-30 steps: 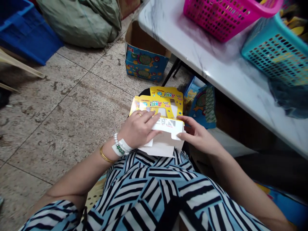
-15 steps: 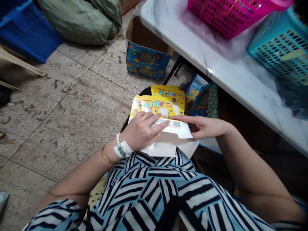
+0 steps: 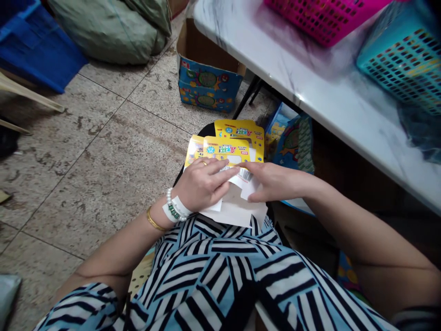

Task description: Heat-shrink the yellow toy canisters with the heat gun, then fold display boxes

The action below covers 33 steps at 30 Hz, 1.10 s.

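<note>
Several flat yellow-and-white printed cartons with cut-out windows lie stacked on my lap. The top carton [image 3: 223, 148] has its printed panel facing up and a white panel with a barcode folded over toward me. My left hand [image 3: 206, 184] rests on its left part, fingers stretched out and pressing down. At the right end, my right hand [image 3: 272, 181] pinches the folded white panel, fingers on top and thumb at the near edge. Another yellow carton [image 3: 257, 128] shows behind it. White inner board [image 3: 237, 211] spreads below both hands, over the striped clothing.
To the right is a marble-patterned table [image 3: 275, 69] bearing a pink basket [image 3: 320, 20] and a turquoise basket [image 3: 403, 64]. An open blue printed box [image 3: 208, 87] stands on the floor ahead. A blue crate [image 3: 41, 46] and a green sack [image 3: 106, 32] are at the far left.
My right hand has moved left with the carton's right end, which now bends inward toward my left hand. My left hand stays almost in place.
</note>
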{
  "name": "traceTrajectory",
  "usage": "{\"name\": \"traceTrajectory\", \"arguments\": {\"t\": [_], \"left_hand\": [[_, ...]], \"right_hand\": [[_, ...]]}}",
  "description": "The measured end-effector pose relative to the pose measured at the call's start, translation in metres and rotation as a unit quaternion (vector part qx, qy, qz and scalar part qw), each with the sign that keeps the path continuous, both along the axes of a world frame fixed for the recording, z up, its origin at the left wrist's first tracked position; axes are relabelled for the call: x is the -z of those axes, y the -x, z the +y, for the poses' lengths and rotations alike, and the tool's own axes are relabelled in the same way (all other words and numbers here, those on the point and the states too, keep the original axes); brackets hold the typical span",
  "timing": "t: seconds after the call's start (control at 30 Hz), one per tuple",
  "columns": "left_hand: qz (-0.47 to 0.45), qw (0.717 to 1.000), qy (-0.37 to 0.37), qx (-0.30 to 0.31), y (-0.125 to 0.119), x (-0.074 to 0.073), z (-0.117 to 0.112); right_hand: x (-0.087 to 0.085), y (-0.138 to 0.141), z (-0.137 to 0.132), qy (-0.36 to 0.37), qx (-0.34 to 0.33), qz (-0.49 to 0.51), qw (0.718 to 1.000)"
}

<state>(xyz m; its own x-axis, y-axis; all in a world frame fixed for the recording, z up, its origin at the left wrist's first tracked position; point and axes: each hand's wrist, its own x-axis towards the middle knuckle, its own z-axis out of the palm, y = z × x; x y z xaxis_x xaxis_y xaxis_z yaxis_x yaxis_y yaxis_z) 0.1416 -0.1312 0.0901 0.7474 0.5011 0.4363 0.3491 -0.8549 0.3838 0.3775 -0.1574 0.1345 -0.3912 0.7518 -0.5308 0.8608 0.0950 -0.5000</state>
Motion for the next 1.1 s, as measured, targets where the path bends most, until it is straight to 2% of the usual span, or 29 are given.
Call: {"name": "traceTrajectory", "arguments": {"t": [0.1,0.13,0.2,0.23,0.27,0.33,0.37,0.4,0.43,0.5,0.6,0.67,0.73,0.77,0.83,0.87,1.03,1.1], "left_hand": [[0.022,1.000,0.011,0.011,0.001,-0.001,0.001],[0.031,0.999,0.012,0.018,0.003,-0.001,0.001],[0.037,0.999,0.010,0.020,0.007,-0.002,0.002],[0.035,0.999,0.009,0.014,0.009,-0.002,0.003],[0.032,0.999,0.008,0.008,0.011,-0.003,0.004],[0.032,0.999,0.005,0.005,0.014,-0.003,0.004],[0.034,0.999,0.004,0.007,0.014,-0.003,0.004],[0.038,0.999,0.003,0.010,0.015,-0.003,0.004],[0.042,0.999,0.002,0.013,0.015,-0.002,0.004],[0.046,0.999,-0.003,0.012,0.014,-0.002,0.004],[0.040,0.999,-0.002,0.009,0.011,0.000,0.002],[0.029,1.000,0.007,0.004,0.009,0.000,0.000],[0.027,0.999,0.016,-0.006,0.007,0.001,-0.003],[0.030,0.999,0.019,-0.012,0.006,0.001,-0.004],[0.040,0.999,0.023,-0.023,0.004,0.000,-0.008],[0.043,0.998,0.026,-0.027,0.003,-0.001,-0.009],[0.012,0.998,0.044,-0.046,0.010,-0.002,-0.007],[0.006,0.997,0.050,-0.059,0.014,-0.002,-0.006]], "right_hand": [[0.000,0.003,0.000,-0.033,0.026,-0.033,0.999],[0.002,0.000,-0.002,-0.039,0.046,-0.015,0.998],[0.013,-0.009,-0.010,-0.019,0.101,0.098,0.990],[0.020,-0.014,-0.016,0.007,0.138,0.186,0.973],[0.028,-0.018,-0.023,0.041,0.180,0.279,0.942],[0.043,-0.022,-0.040,0.099,0.257,0.434,0.858],[0.049,-0.022,-0.048,0.111,0.281,0.486,0.821],[0.053,-0.020,-0.054,0.111,0.293,0.519,0.796],[0.056,-0.018,-0.059,0.104,0.297,0.533,0.785],[0.055,-0.013,-0.063,0.086,0.301,0.519,0.796],[0.046,-0.007,-0.057,0.096,0.296,0.444,0.840],[0.039,-0.003,-0.050,0.080,0.292,0.356,0.884],[0.034,0.004,-0.043,0.019,0.299,0.232,0.925],[0.033,0.007,-0.042,-0.019,0.305,0.173,0.936],[0.035,0.015,-0.041,-0.071,0.317,0.104,0.940],[0.037,0.019,-0.042,-0.085,0.326,0.102,0.936],[0.046,0.021,-0.062,-0.144,0.366,0.236,0.889],[0.043,0.017,-0.073,-0.147,0.322,0.234,0.905]]}}
